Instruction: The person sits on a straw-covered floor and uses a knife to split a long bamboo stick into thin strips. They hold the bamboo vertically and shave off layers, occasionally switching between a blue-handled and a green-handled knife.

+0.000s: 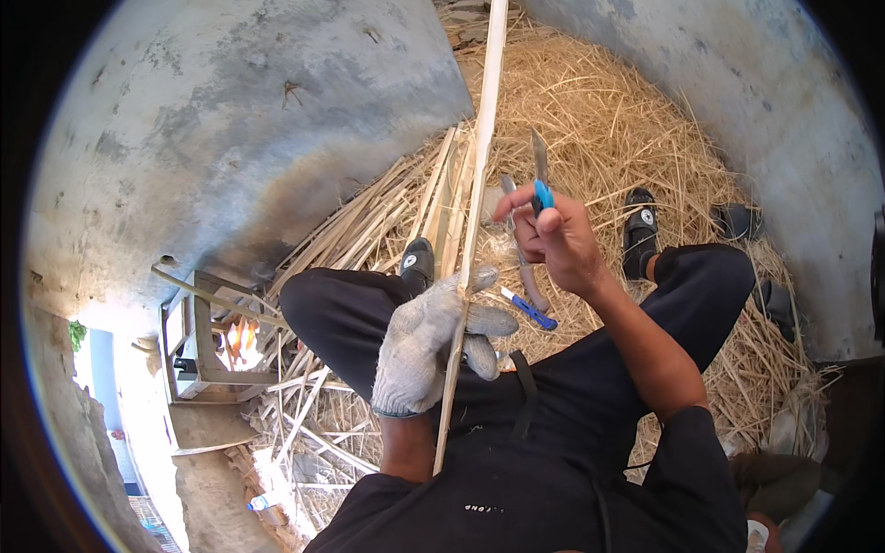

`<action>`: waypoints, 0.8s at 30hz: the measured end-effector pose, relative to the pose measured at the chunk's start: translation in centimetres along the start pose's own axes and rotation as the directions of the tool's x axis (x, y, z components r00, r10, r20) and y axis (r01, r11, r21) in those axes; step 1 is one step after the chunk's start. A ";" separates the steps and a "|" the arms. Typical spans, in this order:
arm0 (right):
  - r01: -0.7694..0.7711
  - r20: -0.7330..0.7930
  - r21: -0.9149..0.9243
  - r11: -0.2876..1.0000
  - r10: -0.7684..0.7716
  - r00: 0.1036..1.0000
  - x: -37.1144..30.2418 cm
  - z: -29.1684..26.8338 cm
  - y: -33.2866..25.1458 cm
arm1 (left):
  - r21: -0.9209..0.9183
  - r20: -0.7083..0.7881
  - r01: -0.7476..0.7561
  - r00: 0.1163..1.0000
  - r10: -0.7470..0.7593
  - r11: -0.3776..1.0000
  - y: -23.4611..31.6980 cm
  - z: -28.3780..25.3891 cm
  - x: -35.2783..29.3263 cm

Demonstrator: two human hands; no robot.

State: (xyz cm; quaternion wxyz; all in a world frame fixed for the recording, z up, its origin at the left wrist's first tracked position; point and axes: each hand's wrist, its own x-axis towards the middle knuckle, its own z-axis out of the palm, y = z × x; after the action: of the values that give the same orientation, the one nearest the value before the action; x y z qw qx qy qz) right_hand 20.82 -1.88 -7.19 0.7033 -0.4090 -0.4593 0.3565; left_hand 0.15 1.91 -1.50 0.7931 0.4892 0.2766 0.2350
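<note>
My left hand point(419, 346), in a grey-white knitted glove, is closed around a long pale strip of split wood or bamboo point(483, 138). The strip runs from my waist up past the top of the view. To its right, my bare right hand point(562, 241) is raised with a knife point(542, 184) in it, blue and black at the handle, its blade pointing up and away. The blade is apart from the strip. Between my legs, a blue box cutter point(530, 310) lies near my left glove's fingertips. Beside it is a second knife with a brownish handle point(532, 288).
Straw-like shavings point(599, 111) cover the ground ahead and to the right. Several long strips point(369, 217) lie in a pile at the left. Grey walls point(221, 101) rise on both sides. A wooden frame point(198, 341) stands at left. Dark footwear point(737, 221) lies at right.
</note>
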 end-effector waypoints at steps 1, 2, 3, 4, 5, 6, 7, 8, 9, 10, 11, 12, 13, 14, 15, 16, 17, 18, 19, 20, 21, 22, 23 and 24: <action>-0.052 0.004 0.072 0.996 0.052 0.999 0.2 0.4 -0.4 | -0.021 0.034 0.005 0.999 -0.004 1.000 -0.1 -0.1 0.1; -0.089 -0.048 0.027 0.996 0.090 0.995 0.3 0.9 -1.1 | -0.046 0.066 0.013 0.998 -0.010 0.999 0.0 -0.4 0.3; -0.111 -0.063 0.063 0.992 0.115 0.991 0.3 1.1 -1.0 | -0.070 0.097 0.022 0.995 -0.016 0.997 -0.1 -0.5 0.5; -0.133 -0.077 0.100 0.986 0.141 0.987 0.2 1.2 -0.9 | -0.061 0.093 0.033 0.995 -0.027 0.998 -0.3 -0.6 0.6; -0.147 -0.088 0.136 0.980 0.160 0.983 0.2 1.3 -0.9 | -0.068 0.111 0.043 0.993 -0.035 0.997 -0.5 -0.8 0.7; -0.162 -0.077 0.135 0.978 0.173 0.982 0.3 1.4 -1.1 | -0.074 0.128 0.053 0.991 -0.043 0.996 -0.6 -0.9 0.8; -0.167 -0.062 0.143 0.976 0.177 0.982 0.1 1.5 -1.4 | -0.080 0.146 0.063 0.988 -0.051 0.995 -0.9 -1.2 0.9; -0.166 -0.048 0.147 0.975 0.174 0.983 0.2 1.4 -1.7 | -0.036 0.190 0.063 0.980 -0.055 0.997 -0.8 -1.4 1.0; -0.164 -0.035 0.150 0.975 0.171 0.985 0.2 1.3 -1.9 | 0.006 0.163 0.074 0.984 -0.074 0.997 -0.8 -1.3 1.2; -0.189 -0.025 0.128 0.974 0.194 0.981 0.1 1.3 -2.0 | 0.048 0.135 0.087 0.987 -0.092 0.995 -0.7 -1.0 1.3; -0.212 -0.017 0.104 0.972 0.215 0.977 0.1 1.3 -2.1 | 0.089 0.109 0.099 0.988 -0.108 0.991 -0.5 -0.7 1.6; -0.235 -0.009 0.079 0.969 0.236 0.972 0.0 1.3 -2.1 | 0.093 0.084 0.100 0.991 -0.108 0.991 -0.5 -0.8 2.0; -0.225 -0.007 0.068 0.972 0.226 0.974 -0.1 1.5 -2.0 | 0.098 0.058 0.102 0.992 -0.108 0.990 -0.4 -1.1 2.5; -0.214 -0.005 0.061 0.975 0.215 0.977 -0.2 1.9 -1.6 | 0.106 0.032 0.103 0.994 -0.107 0.989 -0.1 -1.2 2.9; -0.203 -0.002 0.054 0.978 0.203 0.979 -0.2 2.1 -1.3 | 0.176 0.036 0.100 0.993 -0.108 0.979 0.3 -1.2 3.1; -0.215 0.028 -0.042 0.976 0.216 0.976 -0.3 2.0 -1.2 | 0.244 0.041 0.096 0.993 -0.109 0.965 1.0 -1.0 3.2; -0.203 0.038 -0.069 0.977 0.206 0.978 -0.2 2.0 -1.4 | 0.310 0.047 0.093 0.993 -0.113 0.946 1.4 -0.9 3.3; -0.191 0.048 -0.095 0.977 0.196 0.979 -0.1 2.1 -1.7 | 0.339 0.044 0.116 0.989 -0.139 0.934 1.7 -1.1 3.3; -0.179 0.059 -0.121 0.976 0.187 0.981 -0.1 2.2 -1.9 | 0.331 0.038 0.128 0.988 -0.149 0.935 2.0 -1.1 3.2; -0.232 0.009 -0.003 0.973 0.232 0.973 -0.1 2.2 -1.7 | 0.324 0.038 0.141 0.986 -0.162 0.936 2.2 -0.9 3.1; -0.209 -0.020 0.047 0.977 0.210 0.977 -0.1 1.9 -1.5 | 0.316 0.037 0.153 0.984 -0.174 0.936 2.3 -0.7 2.9; -0.184 -0.050 0.097 0.978 0.189 0.981 -0.1 1.6 -1.4 | 0.303 0.036 0.153 0.985 -0.171 0.941 2.3 -0.6 2.9; -0.162 -0.075 0.149 0.976 0.174 0.982 0.0 1.5 -1.4 | 0.301 0.039 0.157 0.983 -0.177 0.941 2.2 -0.5 2.8; -0.145 -0.082 0.093 0.985 0.153 0.985 0.1 1.2 -1.5 | 0.299 0.041 0.162 0.982 -0.182 0.940 2.0 -0.4 2.6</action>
State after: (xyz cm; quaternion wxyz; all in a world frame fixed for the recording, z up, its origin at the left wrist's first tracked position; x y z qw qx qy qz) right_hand 19.88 -2.12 -5.54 0.7115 -0.4266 -0.3798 0.4093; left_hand 1.59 4.71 -0.38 0.7379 0.5834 0.3230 0.1041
